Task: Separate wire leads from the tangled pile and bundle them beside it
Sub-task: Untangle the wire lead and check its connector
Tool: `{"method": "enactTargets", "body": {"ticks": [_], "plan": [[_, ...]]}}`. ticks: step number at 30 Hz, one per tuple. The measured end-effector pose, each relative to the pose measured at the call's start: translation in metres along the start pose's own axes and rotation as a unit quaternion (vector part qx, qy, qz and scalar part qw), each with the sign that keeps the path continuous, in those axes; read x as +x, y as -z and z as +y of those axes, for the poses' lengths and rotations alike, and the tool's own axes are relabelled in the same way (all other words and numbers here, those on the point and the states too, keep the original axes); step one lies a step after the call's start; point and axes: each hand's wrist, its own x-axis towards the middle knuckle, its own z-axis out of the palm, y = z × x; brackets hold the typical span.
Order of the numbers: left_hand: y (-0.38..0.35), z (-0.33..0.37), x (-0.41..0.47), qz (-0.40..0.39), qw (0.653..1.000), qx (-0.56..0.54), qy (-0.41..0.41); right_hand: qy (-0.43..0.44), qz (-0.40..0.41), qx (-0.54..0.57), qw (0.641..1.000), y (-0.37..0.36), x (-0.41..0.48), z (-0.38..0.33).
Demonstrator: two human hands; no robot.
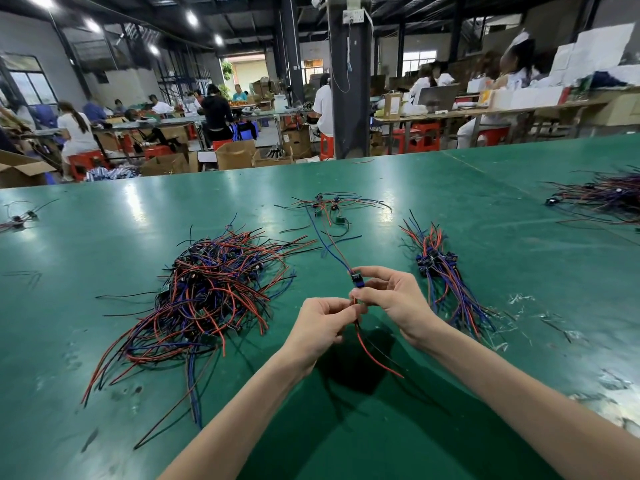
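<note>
A big tangled pile of red, blue and black wire leads lies left of centre on the green table. To the right lies a straighter bundle of sorted leads. Between them, both hands hold one wire lead above the table. My right hand pinches it just below its small blue-black connector. My left hand pinches the wires slightly lower. Its red and black tails hang toward me; blue and red wires trail away toward the far side.
A small loose cluster of leads lies beyond the hands. Another wire heap sits at the far right, and a few leads at the far left edge. White scraps litter the table right of the bundle. People work at benches behind.
</note>
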Motion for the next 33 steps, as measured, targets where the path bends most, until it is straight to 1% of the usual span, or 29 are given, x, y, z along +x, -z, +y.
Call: {"method": "enactTargets", "body": {"ticks": [5, 9, 12, 19, 22, 30, 33], "plan": [[-0.01, -0.003, -0.006, -0.026, 0.999, 0.03, -0.031, -0.007, 0.046, -0.021, 0.999, 0.008, 0.006, -0.002], [-0.017, 0.0, -0.012, -0.037, 0.993, 0.052, -0.099, -0.027, 0.072, -0.011, 0.997, 0.017, 0.011, -0.005], [-0.023, 0.002, -0.018, -0.044, 0.987, 0.069, -0.138, -0.033, 0.08, 0.006, 0.996, 0.02, 0.014, -0.006], [-0.029, 0.004, -0.027, -0.04, 0.973, 0.105, -0.201, -0.036, 0.082, 0.016, 0.996, 0.023, 0.015, -0.006], [-0.032, 0.004, -0.03, -0.05, 0.967, 0.122, -0.218, -0.035, 0.093, 0.015, 0.995, 0.026, 0.015, -0.007], [-0.031, 0.007, -0.033, -0.035, 0.962, 0.149, -0.228, -0.034, 0.091, 0.0, 0.995, 0.028, 0.016, -0.002], [-0.032, 0.007, -0.035, -0.028, 0.949, 0.185, -0.255, -0.035, 0.089, 0.005, 0.995, 0.026, 0.016, -0.002]]}}
